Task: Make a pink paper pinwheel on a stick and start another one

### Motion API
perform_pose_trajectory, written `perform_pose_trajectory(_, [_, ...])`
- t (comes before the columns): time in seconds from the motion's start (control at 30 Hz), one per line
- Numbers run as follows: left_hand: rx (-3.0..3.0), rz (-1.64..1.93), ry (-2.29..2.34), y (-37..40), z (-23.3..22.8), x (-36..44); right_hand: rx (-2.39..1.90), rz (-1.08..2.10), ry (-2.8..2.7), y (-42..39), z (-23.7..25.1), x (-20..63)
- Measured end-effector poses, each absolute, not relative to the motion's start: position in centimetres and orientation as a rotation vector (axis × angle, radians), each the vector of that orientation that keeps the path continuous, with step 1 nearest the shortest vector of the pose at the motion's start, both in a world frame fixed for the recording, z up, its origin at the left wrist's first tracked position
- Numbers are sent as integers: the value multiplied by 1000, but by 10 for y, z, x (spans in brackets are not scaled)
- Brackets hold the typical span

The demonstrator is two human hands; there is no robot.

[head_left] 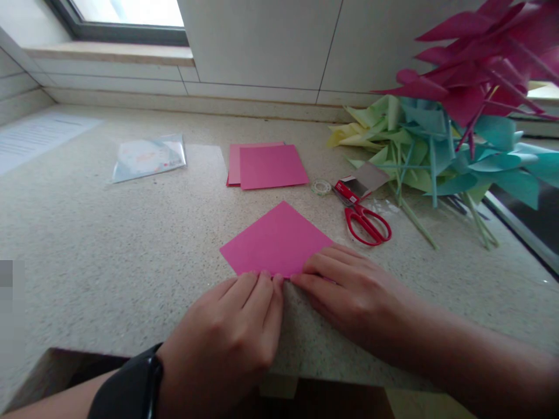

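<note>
The bent fingers (264, 282) of the left hand (231, 326) bore down, close together, on the near edge of a pink sheet (279, 233), and those of the right hand (353, 282) lay along the same edge toward the right corner; with the thumbs not clearly visible, I could not tell whether either hand pinched the paper or only pressed it. The fingertips hid most of that edge, so a skewed or wrinkled line seemed the likeliest fault, caused by one hand pushing harder than the other. The sheet lay on the speckled surface (131, 250) with its far corner unweighted, and an uneven push could have swivelled it. Just beyond the right hand lay red-handled scissors (364, 221), which a sideways sweep could have knocked into the small box (347, 189) touching them. Farther out, loosely overlapping spare sheets (274, 167) could have scattered if brushed, and the bulky paper pinwheels (493, 134) could have crumpled if bumped.
</note>
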State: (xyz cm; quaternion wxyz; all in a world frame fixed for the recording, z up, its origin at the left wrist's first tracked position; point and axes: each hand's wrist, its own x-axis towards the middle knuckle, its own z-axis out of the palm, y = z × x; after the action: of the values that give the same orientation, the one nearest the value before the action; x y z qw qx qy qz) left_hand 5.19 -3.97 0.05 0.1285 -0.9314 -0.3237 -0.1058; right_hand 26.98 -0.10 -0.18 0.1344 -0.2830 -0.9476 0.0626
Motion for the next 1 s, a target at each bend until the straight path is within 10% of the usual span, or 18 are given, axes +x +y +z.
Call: perform_pose_trajectory(1.0, [-2716, -315, -1058, -27, 0, 52, -889, 404, -2580, -1, -8, 264])
